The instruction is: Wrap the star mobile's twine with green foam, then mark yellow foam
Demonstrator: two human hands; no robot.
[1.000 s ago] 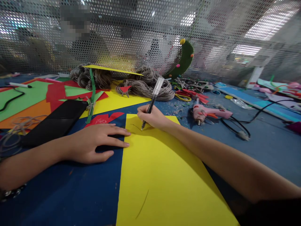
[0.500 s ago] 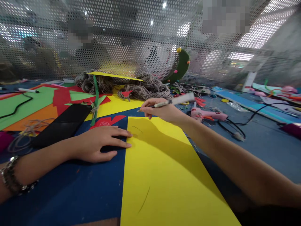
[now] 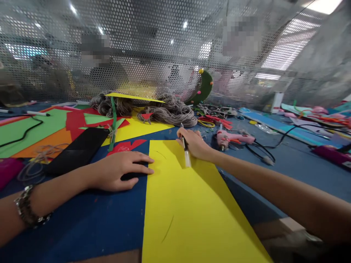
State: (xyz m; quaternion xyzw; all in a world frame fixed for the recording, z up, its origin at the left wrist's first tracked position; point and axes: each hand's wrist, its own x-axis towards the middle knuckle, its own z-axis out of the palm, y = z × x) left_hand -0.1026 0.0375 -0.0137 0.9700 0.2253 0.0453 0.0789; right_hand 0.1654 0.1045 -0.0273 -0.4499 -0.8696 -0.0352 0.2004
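A long yellow sheet [image 3: 189, 212] lies on the blue table, with one short dark curved line near its far left corner and another lower down. My left hand [image 3: 120, 171] rests flat on the table, fingers spread, two fingertips on the sheet's left edge. At the sheet's far edge, my right hand [image 3: 194, 143] is closed around a pen [image 3: 185, 146]. The pen's white end hangs over the sheet, pointing towards me, and its other end sticks up past my fingers.
Left of the sheet are a black phone-like object [image 3: 78, 150] and coloured paper [image 3: 55, 124]. Grey cord bundles [image 3: 175, 111] lie behind, before a perforated metal screen [image 3: 153, 47]. A pink glue gun [image 3: 234, 138] with a black cable lies at right.
My right hand has turned, so the pen that pointed right now has its white end towards me. The view has shifted slightly; my left hand stays at the sheet's edge.
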